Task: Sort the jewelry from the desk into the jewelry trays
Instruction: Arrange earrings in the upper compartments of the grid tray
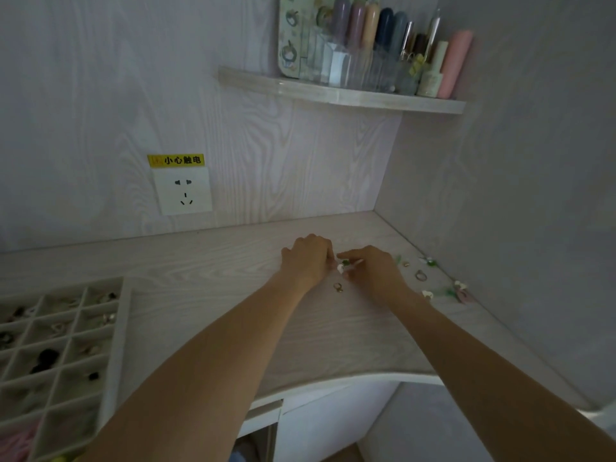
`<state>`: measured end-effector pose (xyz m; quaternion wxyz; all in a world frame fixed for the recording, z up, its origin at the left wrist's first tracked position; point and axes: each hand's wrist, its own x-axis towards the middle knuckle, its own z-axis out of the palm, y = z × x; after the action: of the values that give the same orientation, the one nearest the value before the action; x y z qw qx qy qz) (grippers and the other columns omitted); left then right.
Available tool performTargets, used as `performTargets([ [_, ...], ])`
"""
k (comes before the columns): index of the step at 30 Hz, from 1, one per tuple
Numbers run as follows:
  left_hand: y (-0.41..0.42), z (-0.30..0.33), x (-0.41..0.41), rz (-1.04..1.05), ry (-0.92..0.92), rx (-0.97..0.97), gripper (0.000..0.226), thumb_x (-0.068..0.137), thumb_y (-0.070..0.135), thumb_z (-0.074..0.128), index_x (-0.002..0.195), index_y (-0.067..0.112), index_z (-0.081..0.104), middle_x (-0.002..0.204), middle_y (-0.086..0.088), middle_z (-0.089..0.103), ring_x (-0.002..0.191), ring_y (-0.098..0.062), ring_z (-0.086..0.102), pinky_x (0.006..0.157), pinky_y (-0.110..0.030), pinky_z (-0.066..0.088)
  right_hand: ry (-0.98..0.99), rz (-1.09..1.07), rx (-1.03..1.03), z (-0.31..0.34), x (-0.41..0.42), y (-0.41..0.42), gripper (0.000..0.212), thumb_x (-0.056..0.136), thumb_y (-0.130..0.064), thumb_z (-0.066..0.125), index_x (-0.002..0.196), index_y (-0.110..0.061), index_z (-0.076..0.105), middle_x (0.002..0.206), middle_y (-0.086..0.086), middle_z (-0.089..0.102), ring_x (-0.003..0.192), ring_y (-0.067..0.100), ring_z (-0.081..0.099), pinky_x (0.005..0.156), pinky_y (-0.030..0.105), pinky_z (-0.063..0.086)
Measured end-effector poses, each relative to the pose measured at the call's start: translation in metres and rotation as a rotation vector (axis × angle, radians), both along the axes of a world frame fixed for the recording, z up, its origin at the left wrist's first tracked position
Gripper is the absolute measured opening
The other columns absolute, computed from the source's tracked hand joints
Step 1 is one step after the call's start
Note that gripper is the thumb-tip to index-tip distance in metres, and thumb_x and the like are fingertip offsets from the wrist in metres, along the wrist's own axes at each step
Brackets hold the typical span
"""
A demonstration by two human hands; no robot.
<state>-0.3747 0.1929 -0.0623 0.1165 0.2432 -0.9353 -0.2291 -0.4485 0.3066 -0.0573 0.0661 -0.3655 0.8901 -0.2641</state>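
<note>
Both hands meet at the far middle of the desk (pixel 206 278): the left hand (pixel 308 258) and right hand (pixel 373 270), fingers curled, pinch a small white-green piece (pixel 343 265), probably to lift it. The jewelry tray (pixel 113 328) waits near left, and more jewelry (pixel 420 275) lies to the right.

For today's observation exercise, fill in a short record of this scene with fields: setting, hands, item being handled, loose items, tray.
setting: pale wood-grain desk in a corner, under a corner shelf
hands: left hand and right hand meet over the desk
item being handled: small white and green piece between the fingertips; grip unclear
loose items: ring near the hands; more pieces to the right
tray: gridded jewelry tray at left, several compartments filled
</note>
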Motion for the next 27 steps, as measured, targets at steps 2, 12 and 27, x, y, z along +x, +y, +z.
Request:
performTargets([
  [2,-0.005,0.009,0.006,-0.026,-0.017,0.103,0.013,0.092,0.017,0.055,0.096,0.012,0.065,0.111,-0.007,0.063,0.104,-0.025,0.057,0.094,-0.040,0.043,0.033,0.009,0.007,0.001,0.003,-0.002,0.024,0.087,-0.014,0.061,0.109,-0.015,0.070,0.113,0.004,0.064,0.102,0.015,0.059,0.073,0.010,0.033],
  [12,-0.029,0.075,0.076,-0.002,0.155,0.619,0.011,0.093,0.008,0.056,0.089,0.002,0.064,0.084,-0.009,0.068,0.050,0.001,0.062,0.050,-0.011,0.047,-0.342,-0.134,-0.390,0.016,0.030,-0.018,0.005,0.087,-0.004,0.058,0.089,-0.007,0.055,0.083,0.008,0.058,0.068,0.017,0.057,0.067,0.026,0.046],
  [27,-0.046,0.110,0.216,0.047,0.293,0.472,0.010,0.089,0.013,0.063,0.080,0.010,0.059,0.075,-0.005,0.071,0.062,-0.008,0.069,0.056,-0.013,0.050,-1.100,0.441,-0.547,0.070,0.155,-0.064,0.012,0.092,-0.009,0.056,0.090,-0.006,0.067,0.077,0.001,0.060,0.059,0.004,0.047,0.050,0.011,0.041],
])
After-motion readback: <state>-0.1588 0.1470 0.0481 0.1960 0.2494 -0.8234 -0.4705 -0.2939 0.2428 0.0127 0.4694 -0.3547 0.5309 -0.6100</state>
